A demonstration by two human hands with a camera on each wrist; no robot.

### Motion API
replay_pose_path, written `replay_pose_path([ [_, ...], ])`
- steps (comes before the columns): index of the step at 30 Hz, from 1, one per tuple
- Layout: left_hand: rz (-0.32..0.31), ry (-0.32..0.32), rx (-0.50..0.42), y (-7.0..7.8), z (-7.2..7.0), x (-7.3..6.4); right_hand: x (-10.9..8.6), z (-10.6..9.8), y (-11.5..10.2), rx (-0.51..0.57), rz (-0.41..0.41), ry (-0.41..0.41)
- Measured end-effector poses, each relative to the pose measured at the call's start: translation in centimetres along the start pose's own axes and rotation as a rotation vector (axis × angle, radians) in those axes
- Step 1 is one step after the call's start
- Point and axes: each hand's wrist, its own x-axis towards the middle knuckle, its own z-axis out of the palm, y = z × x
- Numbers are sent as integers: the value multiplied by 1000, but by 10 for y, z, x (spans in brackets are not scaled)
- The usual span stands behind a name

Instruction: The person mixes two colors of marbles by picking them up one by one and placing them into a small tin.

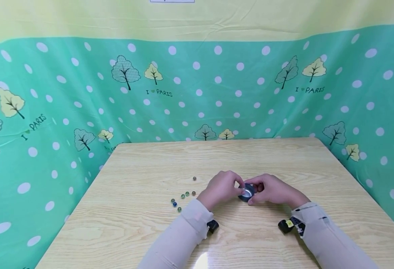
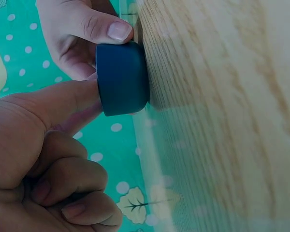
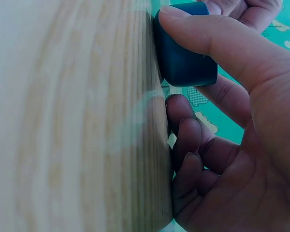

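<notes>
A small dark blue round cup with a shiny silvery inside stands on the table, mouth upward. My right hand grips its outer wall, the thumb on the near side and the index finger on the far side. In the right wrist view, the other fingers of that hand curl beside the tabletop. At the cup's left rim, the thumb and index finger of my left hand pinch its edge, the thumb tip over the mouth. In the left wrist view, the tips hide behind the cup's wall.
Several glass marbles lie loose left of the hands, among them a blue marble, a green marble and a brownish marble farther back. The wooden table meets a green dotted curtain at the back and sides.
</notes>
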Motion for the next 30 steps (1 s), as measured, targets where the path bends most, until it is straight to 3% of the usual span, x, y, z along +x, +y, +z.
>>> replay_pose_path([
  [12,-19,16,21,-1,0,-1,-1,1,0,5,0,3],
  [26,-19,61,-11,-15,-28,-4,-1,-2,-1,2,-6,-9],
  [30,-52,72,22,-23,-38,-8,-1,0,-1,-9,7,-4],
])
